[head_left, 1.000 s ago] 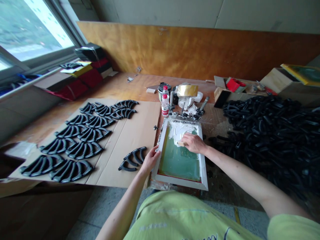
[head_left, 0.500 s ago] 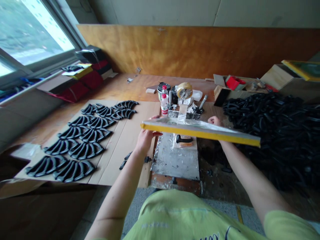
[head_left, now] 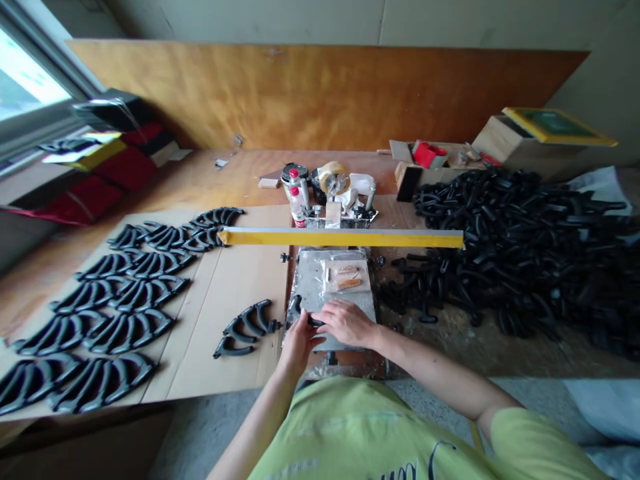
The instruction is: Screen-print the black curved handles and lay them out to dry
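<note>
Over the near part of a metal plate [head_left: 309,283], a black curved handle [head_left: 297,304] is between my two hands. My left hand [head_left: 299,341] is closed around its lower part, and the fingers hide some of it. From the other side, my right hand [head_left: 347,323] pinches its right end. A yellow-edged flat frame [head_left: 345,238] stands tilted up behind the plate, seen almost edge-on. Below the frame, a small holder with an orange strip [head_left: 349,284] lies on the plate with no handle in it. Left of my hands, several loose handles [head_left: 245,323] lie on cardboard [head_left: 210,340].
Fan-shaped rows of black handles [head_left: 117,327] cover the cardboard's left side. A large heap of black handles [head_left: 500,247] fills the right. Behind the frame stand red-capped bottles [head_left: 297,207], a tape roll [head_left: 334,179] and a clamp. Boxes [head_left: 440,175] sit at the back right.
My hands have left the frame, which now stands tilted up. The handle has come off the holder and is in my hands, nearer to me. The view has shifted right.
</note>
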Tool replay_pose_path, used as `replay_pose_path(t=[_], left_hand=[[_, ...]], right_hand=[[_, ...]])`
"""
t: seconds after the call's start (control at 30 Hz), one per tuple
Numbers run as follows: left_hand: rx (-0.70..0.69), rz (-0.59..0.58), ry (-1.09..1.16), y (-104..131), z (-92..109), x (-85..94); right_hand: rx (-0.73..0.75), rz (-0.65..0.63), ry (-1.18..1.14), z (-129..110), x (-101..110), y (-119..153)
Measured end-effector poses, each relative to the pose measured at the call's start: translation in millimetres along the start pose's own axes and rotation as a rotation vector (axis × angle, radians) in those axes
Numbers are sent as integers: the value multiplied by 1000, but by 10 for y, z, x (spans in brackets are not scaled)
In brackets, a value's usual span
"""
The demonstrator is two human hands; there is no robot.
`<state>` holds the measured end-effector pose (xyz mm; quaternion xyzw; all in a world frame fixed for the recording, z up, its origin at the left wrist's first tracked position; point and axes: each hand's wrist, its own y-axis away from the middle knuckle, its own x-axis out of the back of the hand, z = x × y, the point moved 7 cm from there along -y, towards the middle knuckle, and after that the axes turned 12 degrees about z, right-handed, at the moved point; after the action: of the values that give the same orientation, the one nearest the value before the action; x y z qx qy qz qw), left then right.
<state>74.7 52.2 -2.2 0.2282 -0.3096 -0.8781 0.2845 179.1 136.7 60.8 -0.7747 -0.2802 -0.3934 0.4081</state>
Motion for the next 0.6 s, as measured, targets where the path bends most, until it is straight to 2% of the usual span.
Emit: replay_pose_path(t=[0.03, 0.07, 0.17, 0.23, 0.3, 0.33, 0.4, 0.43, 0.53, 0.6], left_hand=[[-16, 77, 14, -31, -41, 218], [-32, 166, 19, -66, -68, 474], [-68, 469, 25, -144, -109, 1347], [-61, 643, -15, -169, -143, 1846], [-27, 741, -81, -216, -173, 2170], [-5, 768, -112, -254, -180, 2273], [30, 792, -155, -348, -171, 2390], [43, 798, -172, -392, -157, 2421], [77, 796, -264, -464, -109, 2467], [75, 785, -333, -464, -75, 2485]], right_hand=[[-38, -9, 12, 147, 43, 57], [-132, -1, 60, 413, 128, 135], [-570, 70, 383, 1577, 573, 557], [-771, -11, 524, 2261, 751, 898], [-922, -141, 539, 2740, 766, 1200], [-970, -169, 524, 2877, 748, 1306], [-949, -87, 519, 2931, 735, 1353], [-892, -4, 512, 2854, 731, 1305], [-595, 207, 387, 2312, 617, 949], [-382, 231, 242, 1859, 426, 628]])
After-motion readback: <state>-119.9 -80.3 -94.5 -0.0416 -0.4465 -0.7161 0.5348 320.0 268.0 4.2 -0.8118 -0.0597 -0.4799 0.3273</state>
